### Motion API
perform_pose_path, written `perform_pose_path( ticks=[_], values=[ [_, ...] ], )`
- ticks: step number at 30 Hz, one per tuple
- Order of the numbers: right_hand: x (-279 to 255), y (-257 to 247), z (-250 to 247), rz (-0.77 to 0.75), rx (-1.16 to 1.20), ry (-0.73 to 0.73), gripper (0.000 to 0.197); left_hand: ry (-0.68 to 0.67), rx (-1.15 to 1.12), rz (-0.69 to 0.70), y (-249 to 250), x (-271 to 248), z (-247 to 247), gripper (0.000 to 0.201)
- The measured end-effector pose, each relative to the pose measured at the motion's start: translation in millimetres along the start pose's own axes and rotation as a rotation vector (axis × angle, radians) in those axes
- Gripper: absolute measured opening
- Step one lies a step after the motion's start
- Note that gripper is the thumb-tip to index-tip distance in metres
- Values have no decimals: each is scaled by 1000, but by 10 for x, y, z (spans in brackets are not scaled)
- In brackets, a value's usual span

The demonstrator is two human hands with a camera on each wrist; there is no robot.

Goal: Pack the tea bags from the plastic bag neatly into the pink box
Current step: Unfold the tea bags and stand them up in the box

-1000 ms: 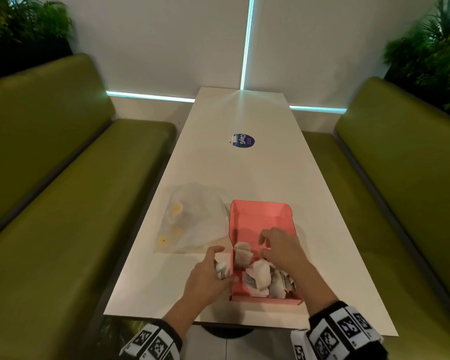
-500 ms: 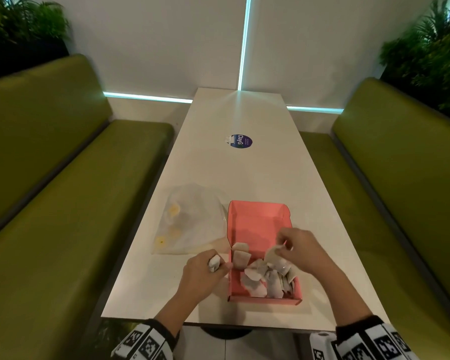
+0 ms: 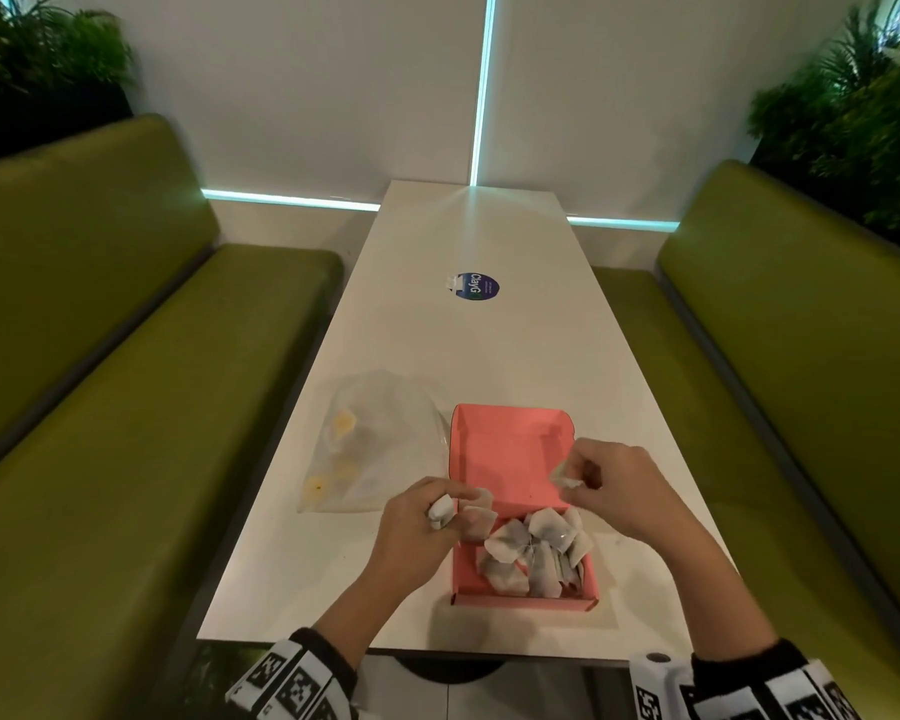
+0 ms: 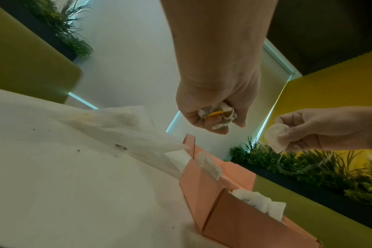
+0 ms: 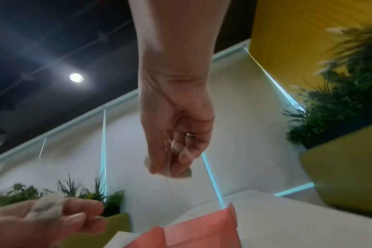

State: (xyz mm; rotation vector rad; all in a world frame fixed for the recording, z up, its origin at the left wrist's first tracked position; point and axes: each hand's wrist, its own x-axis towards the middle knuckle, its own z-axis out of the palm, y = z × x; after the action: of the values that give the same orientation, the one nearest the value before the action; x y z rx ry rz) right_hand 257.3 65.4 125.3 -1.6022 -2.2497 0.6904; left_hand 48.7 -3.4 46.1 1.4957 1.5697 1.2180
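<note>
Head view – hands: the left hand [image 3: 417, 532] is curling round a crumpled tea bag [image 3: 441, 511] at the near-left wall of the pink box [image 3: 510, 449]; the right hand [image 3: 619, 491] is pinching a lifted bag [image 3: 562, 478] above the box's right side.
Head view – task things: a loose heap of tea bags [image 3: 533, 550] is sitting in the near half of the box – jumbled, not in rows; the plastic bag [image 3: 375, 444] is lying flat just left of it, with yellowish spots showing inside.
Head view – risk: the strings look tangled, so lifting one bag is likely dragging others out; the far half of the box is showing bare card.
Left wrist view – textures: thin crinkled paper and an orange tag are bunching in the left hand's fist; squeezing may tear it. The box is matte folded card, with a bag draping over its wall.
Right wrist view – shape: a soft, rounded paper pouch with a fine thread hanging down is being held by thumb and fingers; the thread could snag on the box edge.
</note>
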Motion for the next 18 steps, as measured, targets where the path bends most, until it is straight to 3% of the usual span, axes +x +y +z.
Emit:
perform_pose_path(
  ticks=[3, 10, 15, 18],
  values=[
    [-69, -62, 1, -34, 106, -139, 26, -49, -58, 5, 134, 8, 1, 26],
    [-141, -199, 51, -111, 248, -241, 24, -242, -147, -27, 310, -19, 48, 31],
    [-177, -246, 95, -141, 298, -264, 22, -137, -140, -25, 327, -35, 111, 9],
    [-172, -214, 102, -132, 320, -175, 22, -108, -202, -31, 296, -33, 97, 8]
  ],
)
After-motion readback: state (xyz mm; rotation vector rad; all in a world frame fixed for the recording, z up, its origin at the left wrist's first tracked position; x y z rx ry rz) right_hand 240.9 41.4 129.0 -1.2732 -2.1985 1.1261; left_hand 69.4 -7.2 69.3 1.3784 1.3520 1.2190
